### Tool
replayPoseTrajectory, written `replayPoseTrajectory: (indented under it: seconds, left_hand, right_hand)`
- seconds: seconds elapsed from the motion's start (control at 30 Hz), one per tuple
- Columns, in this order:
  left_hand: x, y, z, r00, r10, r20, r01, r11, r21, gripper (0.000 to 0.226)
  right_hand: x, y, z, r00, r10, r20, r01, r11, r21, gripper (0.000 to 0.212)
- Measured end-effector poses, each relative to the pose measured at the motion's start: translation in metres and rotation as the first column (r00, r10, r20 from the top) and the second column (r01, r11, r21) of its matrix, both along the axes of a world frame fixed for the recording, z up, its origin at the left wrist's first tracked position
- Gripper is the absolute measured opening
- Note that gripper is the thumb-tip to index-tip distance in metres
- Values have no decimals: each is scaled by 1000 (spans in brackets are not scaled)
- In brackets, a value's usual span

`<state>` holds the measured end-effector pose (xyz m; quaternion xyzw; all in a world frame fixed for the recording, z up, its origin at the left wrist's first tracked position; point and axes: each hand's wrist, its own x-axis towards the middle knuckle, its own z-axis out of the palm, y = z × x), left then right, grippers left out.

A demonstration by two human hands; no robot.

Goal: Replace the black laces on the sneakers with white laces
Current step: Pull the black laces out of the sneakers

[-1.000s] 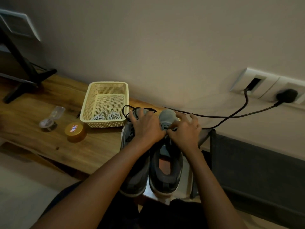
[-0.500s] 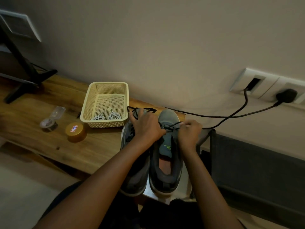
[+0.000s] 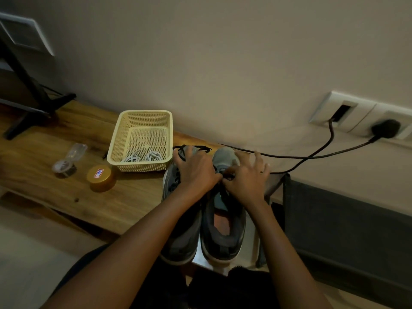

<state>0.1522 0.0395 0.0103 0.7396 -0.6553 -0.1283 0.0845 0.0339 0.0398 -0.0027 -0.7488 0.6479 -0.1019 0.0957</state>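
Two grey sneakers stand side by side, toes toward the wall: the left sneaker [image 3: 181,233] and the right sneaker [image 3: 224,230]. My left hand [image 3: 196,172] lies over the left sneaker's front, with a loose loop of black lace [image 3: 196,148] showing past its fingers. My right hand [image 3: 246,177] rests on the right sneaker's lacing, its thumb and forefinger pinching a black lace [image 3: 229,175] while the other fingers spread out. White laces [image 3: 145,157] lie bundled in a cream plastic basket [image 3: 121,139] to the left of the sneakers.
On the wooden tabletop [image 3: 124,197], left of the basket, stand a gold-lidded jar [image 3: 101,177] and a small clear container [image 3: 66,163]. Black cables [image 3: 312,155] run from wall sockets [image 3: 361,117] behind the sneakers. A dark fabric panel [image 3: 347,228] stands at right; a black stand [image 3: 33,94] at far left.
My right hand, which had pulled a stretch of black lace out to the right in a fist, is back on the right sneaker's lacing with fingers spread. My left hand has barely moved.
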Motion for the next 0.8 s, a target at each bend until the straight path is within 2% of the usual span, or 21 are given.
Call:
replayPoseTrajectory:
  seconds: [0.17, 0.27, 0.33, 0.37, 0.4, 0.43, 0.47, 0.5, 0.53, 0.6, 0.67, 0.7, 0.73, 0.8]
  left_hand:
    - [1, 0, -3, 1000, -11, 0, 11, 1000, 27, 36]
    - [1, 0, -1, 1000, -5, -4, 5, 1000, 25, 32]
    - [1, -1, 0, 1000, 10, -10, -9, 1000, 27, 25]
    - [1, -1, 0, 1000, 18, -18, -18, 999, 28, 22]
    - [1, 0, 0, 999, 23, -27, -22, 999, 27, 21]
    - [2, 0, -1, 999, 23, -33, -22, 1000, 21, 20]
    - [2, 0, -2, 999, 20, -33, -20, 1000, 13, 20]
    - [2, 0, -2, 999, 17, -30, -17, 1000, 7, 20]
    - [2, 0, -2, 999, 16, -29, -16, 1000, 4, 20]
    - [2, -1, -2, 999, 18, -33, -18, 1000, -1, 21]
    - [2, -1, -1, 999, 15, -44, -15, 1000, 0, 22]
    - [3, -1, -2, 999, 10, -49, -9, 1000, 5, 23]
    - [3, -1, -2, 999, 4, -50, -3, 1000, 11, 24]
    - [3, -1, -2, 999, -4, -48, 6, 1000, 28, 25]
  right_hand:
    - [2, -1, -7, 999, -25, 36, 27, 998, -57, 16]
    - [1, -1, -11, 976, -90, 198, 118, 984, -136, 12]
    - [-2, -4, -15, 892, -235, 387, 311, 939, -147, 10]
    - [-6, -8, -20, 778, -343, 526, 446, 891, -79, 9]
    - [-8, -10, -21, 594, -439, 674, 556, 830, 50, 6]
    - [-9, -11, -20, 376, -491, 785, 586, 783, 209, 7]
    - [-10, -12, -21, 187, -517, 835, 570, 749, 337, 21]
    - [-11, -11, -22, 113, -548, 829, 552, 728, 406, 29]
    - [-10, -9, -20, 155, -560, 814, 556, 731, 397, 28]
    - [-9, -7, -13, 430, -537, 726, 611, 765, 204, 10]
    - [-10, -7, -6, 748, -404, 526, 490, 871, -27, 37]
    - [-9, -6, -3, 873, -313, 374, 371, 924, -94, 37]
    - [-6, -5, 2, 950, -215, 225, 241, 966, -95, 33]
    - [0, -2, 2, 998, -59, 21, 59, 998, -9, 27]
